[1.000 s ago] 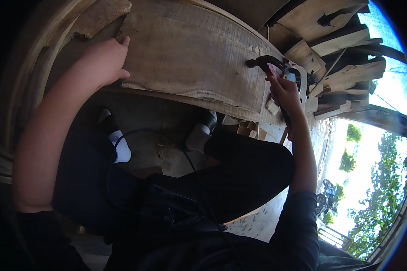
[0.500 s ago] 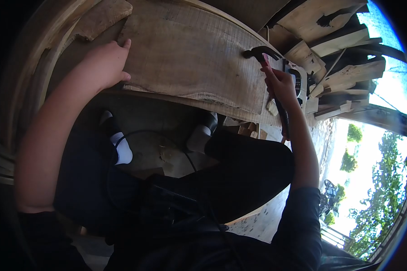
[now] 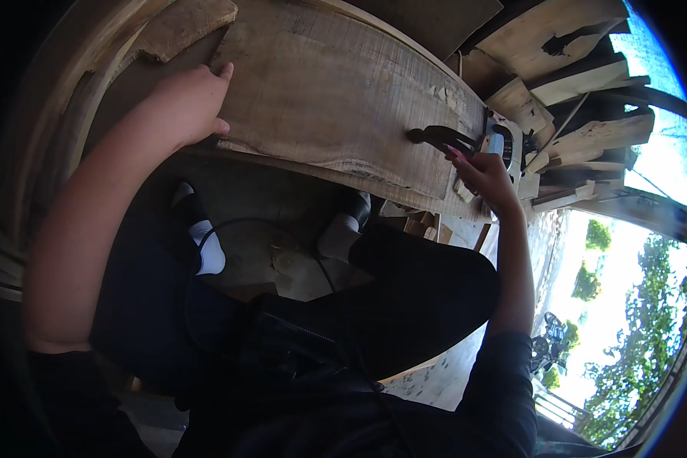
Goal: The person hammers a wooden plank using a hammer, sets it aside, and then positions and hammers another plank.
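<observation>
My right hand (image 3: 487, 179) is wrapped round the reddish handle of a claw hammer (image 3: 433, 136). The hammer's dark head is over the right part of a wide, rough-edged wooden board (image 3: 320, 99); whether it touches the wood I cannot tell. At the board's left end, my left hand (image 3: 197, 103) grips the edge, with index finger and thumb spread apart and its other fingers mostly hidden. Close beyond my right hand lies a dark and pale tool (image 3: 500, 141), partly covered, its kind unclear.
Stacked wood offcuts (image 3: 580, 114) fill the back right. A curved-edged wood piece (image 3: 187, 30) lies at upper left. Below the board, a black cable (image 3: 244, 221) crosses the floor by my feet. Outdoor greenery (image 3: 641, 328) shows at right.
The hammer has swung down, its head now lower in the view and its handle pointing more toward me. My left hand keeps its place at the board's end while the view shifts slightly.
</observation>
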A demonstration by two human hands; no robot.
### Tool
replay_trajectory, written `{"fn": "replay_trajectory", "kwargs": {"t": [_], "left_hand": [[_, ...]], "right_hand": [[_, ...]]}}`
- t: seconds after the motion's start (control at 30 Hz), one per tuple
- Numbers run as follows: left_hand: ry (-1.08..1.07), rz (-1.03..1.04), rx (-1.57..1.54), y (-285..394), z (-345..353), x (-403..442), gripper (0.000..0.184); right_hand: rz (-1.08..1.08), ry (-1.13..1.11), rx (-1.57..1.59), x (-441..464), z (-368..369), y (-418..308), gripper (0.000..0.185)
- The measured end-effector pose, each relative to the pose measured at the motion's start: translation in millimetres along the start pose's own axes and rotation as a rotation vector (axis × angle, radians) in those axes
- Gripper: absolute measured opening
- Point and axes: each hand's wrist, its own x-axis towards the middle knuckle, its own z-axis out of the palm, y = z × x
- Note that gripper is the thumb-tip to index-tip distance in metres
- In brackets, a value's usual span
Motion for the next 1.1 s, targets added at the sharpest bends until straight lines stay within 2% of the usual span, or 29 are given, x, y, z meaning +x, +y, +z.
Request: {"fn": "replay_trajectory", "kwargs": {"t": [0.17,0.27,0.37,0.47,0.63,0.77,0.87,1.1], "left_hand": [[-0.005,-0.007,0.018,1.3,-0.5,-0.7,0.092],[-0.013,-0.010,-0.001,1.9,-1.7,-1.1,0.092],[-0.003,-0.001,0.011,0.2,1.1,-0.4,0.091],[0.006,0.001,0.024,0.8,-0.3,-1.1,0.091],[-0.004,0.002,0.016,0.4,-0.7,-2.3,0.091],[-0.009,0.001,0.023,-1.1,2.1,-0.9,0.092],[0.030,0.011,0.025,-3.6,5.4,-3.1,0.091],[-0.031,-0.003,-0.031,-4.4,-0.5,-5.9,0.091]], "right_hand": [[0.007,-0.088,-0.002,-7.5,0.1,-11.3,0.036],[0.027,-0.165,-0.105,-8.3,0.7,-19.7,0.034],[-0.033,-0.181,-0.115,-6.2,3.1,-17.7,0.034],[0.001,-0.099,-0.191,-7.1,7.4,-34.2,0.034],[-0.017,-0.120,-0.008,4.2,9.2,-32.3,0.038],[-0.045,-0.058,-0.116,10.4,10.0,-34.9,0.038],[-0.065,-0.022,-0.016,17.0,11.3,-33.0,0.038],[-0.059,0.096,0.136,30.9,17.5,-37.3,0.037]]}}
